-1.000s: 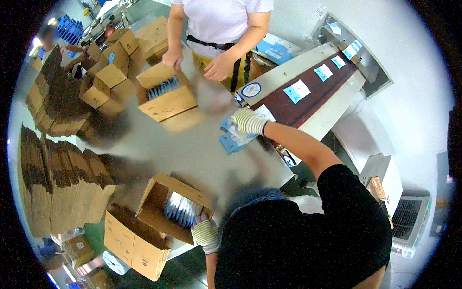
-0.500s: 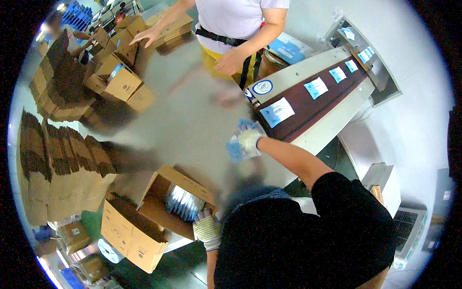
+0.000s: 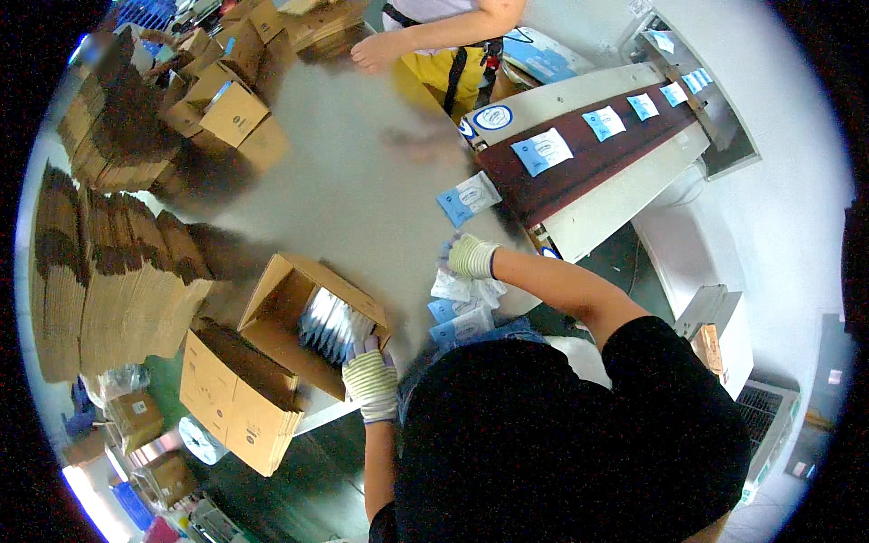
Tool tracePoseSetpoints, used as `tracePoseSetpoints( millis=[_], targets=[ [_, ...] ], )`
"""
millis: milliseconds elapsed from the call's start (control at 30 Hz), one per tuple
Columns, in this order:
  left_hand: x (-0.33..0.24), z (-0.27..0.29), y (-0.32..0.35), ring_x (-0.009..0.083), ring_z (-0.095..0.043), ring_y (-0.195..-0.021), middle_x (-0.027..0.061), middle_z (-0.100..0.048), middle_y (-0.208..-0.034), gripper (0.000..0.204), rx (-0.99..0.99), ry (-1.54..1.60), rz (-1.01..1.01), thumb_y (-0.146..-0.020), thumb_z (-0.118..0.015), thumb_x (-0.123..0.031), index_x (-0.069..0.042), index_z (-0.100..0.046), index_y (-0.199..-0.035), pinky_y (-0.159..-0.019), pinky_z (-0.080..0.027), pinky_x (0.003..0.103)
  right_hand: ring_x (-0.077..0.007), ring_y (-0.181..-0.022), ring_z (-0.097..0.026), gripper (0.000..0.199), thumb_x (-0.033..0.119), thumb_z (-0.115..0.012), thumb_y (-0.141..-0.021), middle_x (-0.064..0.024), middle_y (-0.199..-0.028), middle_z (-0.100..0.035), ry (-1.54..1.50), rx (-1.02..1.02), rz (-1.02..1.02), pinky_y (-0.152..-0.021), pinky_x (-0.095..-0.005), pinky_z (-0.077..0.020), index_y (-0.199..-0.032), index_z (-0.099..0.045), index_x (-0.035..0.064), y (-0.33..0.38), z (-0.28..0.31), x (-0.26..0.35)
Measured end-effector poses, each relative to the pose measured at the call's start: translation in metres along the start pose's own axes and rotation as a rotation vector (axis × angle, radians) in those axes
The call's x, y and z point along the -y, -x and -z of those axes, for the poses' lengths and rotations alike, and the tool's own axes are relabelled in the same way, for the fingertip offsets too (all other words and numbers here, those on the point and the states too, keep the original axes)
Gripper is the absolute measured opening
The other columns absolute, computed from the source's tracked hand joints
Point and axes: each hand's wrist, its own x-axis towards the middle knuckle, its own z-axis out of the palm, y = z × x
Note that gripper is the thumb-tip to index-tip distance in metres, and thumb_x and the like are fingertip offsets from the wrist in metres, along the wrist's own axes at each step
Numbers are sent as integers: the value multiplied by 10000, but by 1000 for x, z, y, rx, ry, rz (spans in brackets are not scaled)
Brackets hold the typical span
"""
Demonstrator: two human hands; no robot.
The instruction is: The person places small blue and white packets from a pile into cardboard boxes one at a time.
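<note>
At your far left, flattened cardboard blanks (image 3: 100,290) stand stacked in rows along the edge of the grey surface (image 3: 353,172). Just in front of them a folded carton (image 3: 237,398) leans at the near edge, and beside it an open cardboard box (image 3: 312,321) sits tilted toward you, with a row of pale packets (image 3: 333,324) standing inside it.

Your left hand (image 3: 369,380), in a striped knit glove, rests at the near corner of that open box, fingers curled over its rim; whether it truly grips the flap or only presses on it, you cannot tell from this view.

Just to the right, close to your chest, a loose pile of blue and white sachets (image 3: 463,308) lies on the surface. Your right hand (image 3: 471,256), gloved the same way, sits on the top of this pile with the fingers bent down onto the sachets, touching them; a firm grasp cannot be made out.

Further out, one single sachet (image 3: 469,197) lies alone near the end of the dark conveyor belt (image 3: 579,167), which carries more sachets spaced along it toward the upper right.

At the top, another person's bare hand (image 3: 371,52) reaches over the surface near more open boxes (image 3: 226,104).
</note>
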Motion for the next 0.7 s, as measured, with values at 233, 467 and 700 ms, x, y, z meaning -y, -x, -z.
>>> tracePoseSetpoints(
  millis=[233,467,700],
  targets=[
    [9,-3,2,296,-595,-808,131,-594,-991,284,-64,-13,-17,-749,-574,-202,-83,-574,-1007,-684,-466,420,-272,-936,-618,257,300,-670,-701,-116,-867,-673,298,356,-73,-767,-404,-473,-851,-691,92,-14,48,5],
    [0,5,1,287,-580,-843,113,-580,-953,289,-67,4,-33,-749,-567,-207,-82,-568,-1010,-708,-459,417,-319,-885,-634,335,296,-637,-707,-164,-967,-656,-156,223,-650,-773,-416,-494,-933,-678,53,19,45,-9],
    [4,4,1,286,-585,-854,113,-577,-954,291,-146,-29,-118,-768,-567,-228,-91,-554,-1024,-717,-459,419,-359,-838,-624,440,408,-633,-720,-225,-905,-638,-406,-107,-678,-733,-429,-488,-902,-651,8,52,30,-14]
  ],
)
